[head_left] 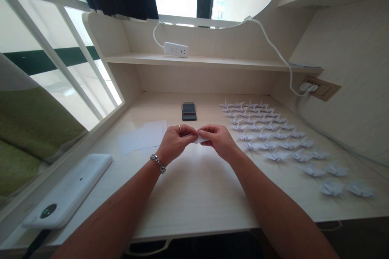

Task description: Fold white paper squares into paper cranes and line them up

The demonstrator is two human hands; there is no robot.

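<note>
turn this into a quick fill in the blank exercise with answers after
The left hand and right hand hold a small folded white piece of ____.
A silver chain bracelet circles the person's ____ wrist.
Rows of folded white paper birds stand toward the ____ side of the pale wooden desk.

Missing words: paper; left; right.

No legible txt; white device [71, 189] has faint marks, poss. lettering, too blurry to read.

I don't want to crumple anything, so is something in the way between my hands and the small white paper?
Nothing visible: your left hand and right hand both pinch the small white paper. The small black object lies beyond them, not between.
</note>
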